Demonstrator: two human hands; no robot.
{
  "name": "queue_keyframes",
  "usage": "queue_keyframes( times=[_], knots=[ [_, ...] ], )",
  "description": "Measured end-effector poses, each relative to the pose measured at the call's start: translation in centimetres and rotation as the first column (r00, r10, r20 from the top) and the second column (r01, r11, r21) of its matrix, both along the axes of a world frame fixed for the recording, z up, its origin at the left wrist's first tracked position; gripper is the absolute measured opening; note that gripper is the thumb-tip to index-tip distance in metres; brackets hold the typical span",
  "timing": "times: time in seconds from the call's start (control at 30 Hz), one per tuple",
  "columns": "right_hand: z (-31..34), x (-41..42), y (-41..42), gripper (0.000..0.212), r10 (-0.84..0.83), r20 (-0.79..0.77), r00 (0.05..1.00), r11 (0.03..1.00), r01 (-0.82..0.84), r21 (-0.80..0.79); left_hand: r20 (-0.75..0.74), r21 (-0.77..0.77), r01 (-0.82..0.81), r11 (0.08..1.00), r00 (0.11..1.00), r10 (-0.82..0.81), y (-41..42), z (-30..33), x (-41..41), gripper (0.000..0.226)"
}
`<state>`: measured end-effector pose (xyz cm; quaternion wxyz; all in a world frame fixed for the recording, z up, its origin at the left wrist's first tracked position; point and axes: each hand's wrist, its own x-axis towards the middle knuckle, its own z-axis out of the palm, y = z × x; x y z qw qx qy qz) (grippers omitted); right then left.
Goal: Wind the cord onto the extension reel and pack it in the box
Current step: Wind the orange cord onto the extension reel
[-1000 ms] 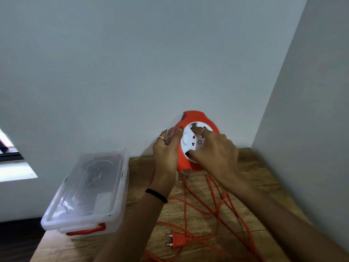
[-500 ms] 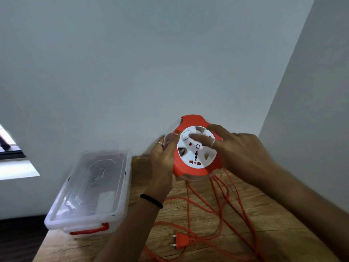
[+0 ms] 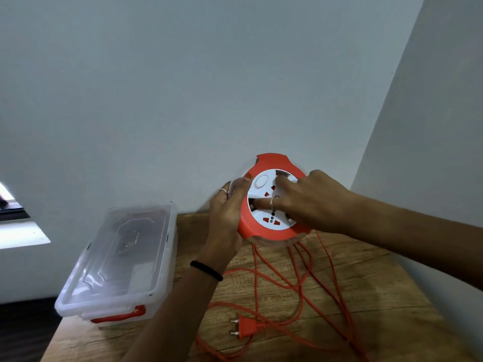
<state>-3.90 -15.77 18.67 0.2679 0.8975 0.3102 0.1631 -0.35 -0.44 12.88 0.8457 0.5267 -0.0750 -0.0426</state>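
Note:
An orange extension reel (image 3: 264, 228) with a white socket face is held upright above the back of the wooden table. My left hand (image 3: 230, 212) grips its left rim and clear back. My right hand (image 3: 311, 202) lies across the white face with fingers hooked into its recesses. The orange cord (image 3: 300, 278) hangs from the reel's bottom and lies in loose loops on the table. Its plug (image 3: 247, 329) rests near the front. A clear plastic box (image 3: 117, 262) with the lid on and a red latch stands at the left.
The wooden table (image 3: 366, 283) sits in a corner, with a pale wall behind and another wall close on the right. The box reaches the table's left edge. A window sill (image 3: 21, 235) shows at far left.
My right hand has turned on the white face, and the sockets have rotated with it. The reel has shifted slightly. The cord loops have moved a little on the table.

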Motion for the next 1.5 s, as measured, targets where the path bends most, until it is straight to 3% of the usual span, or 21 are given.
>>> queue_keyframes(
  times=[0.07,0.13,0.23,0.33,0.43,0.53,0.6,0.63,0.67,0.73,0.77,0.83,0.9,0.97,1.07,1.23,1.4,1.5],
  knots=[
    [0.0,0.1,0.3,0.068,-0.02,0.058,0.998,1.0,0.018,0.023,0.043,0.046,-0.012,0.999,0.999,0.01,0.1,0.1,0.1,0.03],
    [-0.1,-0.3,0.8,0.064,-0.067,0.079,0.995,0.985,0.053,0.167,0.08,0.072,-0.015,0.997,0.997,0.009,0.2,0.3,0.1,0.03],
    [-0.4,-1.0,2.0,0.067,-0.307,0.001,0.952,0.855,0.275,0.439,0.066,0.03,-0.046,0.998,0.997,0.044,-0.1,0.7,0.1,0.023],
    [-0.7,-0.8,3.5,0.071,-0.467,-0.191,0.863,0.559,0.456,0.692,0.037,-0.013,-0.121,0.993,0.992,0.121,-0.7,0.8,-0.1,0.012],
    [-2.0,0.2,3.9,0.073,-0.394,-0.436,0.809,0.137,0.521,0.843,0.091,0.02,-0.187,0.982,0.979,0.184,-1.2,0.1,-0.5,0.008],
    [-3.3,0.8,4.0,0.081,-0.128,-0.645,0.754,-0.276,0.597,0.753,0.152,0.098,-0.213,0.972,0.969,0.197,-1.1,-0.5,-0.6,0.01],
    [-2.9,0.8,3.6,0.079,0.071,-0.699,0.711,-0.428,0.655,0.623,0.132,0.124,-0.203,0.971,0.973,0.187,-0.8,-0.8,-0.5,0.009],
    [-2.4,0.5,3.4,0.074,0.132,-0.714,0.688,-0.407,0.694,0.594,0.108,0.124,-0.195,0.973,0.977,0.182,-0.6,-0.8,-0.4,0.008],
    [-1.9,0.0,3.2,0.069,0.127,-0.729,0.673,-0.316,0.724,0.613,0.079,0.112,-0.183,0.977,0.981,0.175,-0.4,-0.8,-0.4,0.01],
    [-1.5,-1.1,2.4,0.062,-0.076,-0.659,0.749,0.015,0.661,0.75,0.024,0.064,-0.159,0.985,0.987,0.158,0.0,-0.6,-0.3,0.021],
    [-1.4,-1.7,2.1,0.056,-0.214,-0.527,0.822,0.225,0.567,0.793,0.013,0.051,-0.151,0.987,0.989,0.15,0.1,-0.4,-0.2,0.025],
    [-1.3,-2.8,1.3,0.049,-0.349,-0.127,0.928,0.641,0.336,0.691,0.019,0.051,-0.129,0.99,0.992,0.129,0.4,-0.2,0.0,0.029],
    [-1.4,-2.9,0.0,0.059,-0.229,0.099,0.968,0.875,0.161,0.457,0.016,0.047,-0.096,0.994,0.995,0.095,0.6,-0.1,0.2,0.031],
    [-1.4,-2.5,-1.3,0.066,-0.075,0.118,0.99,0.95,0.035,0.312,0.007,0.046,-0.081,0.996,0.997,0.08,0.7,0.0,0.2,0.032],
    [-1.4,-1.6,-1.7,0.063,0.012,0.132,0.991,0.982,-0.037,0.188,0.02,0.062,-0.062,0.996,0.998,0.061,0.6,0.1,0.0,0.031],
    [-1.5,-0.7,-0.8,0.064,0.05,0.025,0.998,0.988,-0.053,0.148,-0.005,-0.002,-0.013,1.0,1.0,0.013,0.3,0.3,-0.6,0.03],
    [-1.8,0.0,-0.6,0.062,0.13,0.09,0.987,0.983,-0.141,0.119,-0.012,-0.009,0.021,1.0,1.0,-0.021,0.4,0.4,-0.7,0.028],
    [-1.5,0.4,-0.7,0.047,0.172,0.096,0.981,0.982,-0.178,0.065,0.01,0.041,0.021,0.999,1.0,-0.021,0.5,0.3,-0.8,0.029]
  ],
)
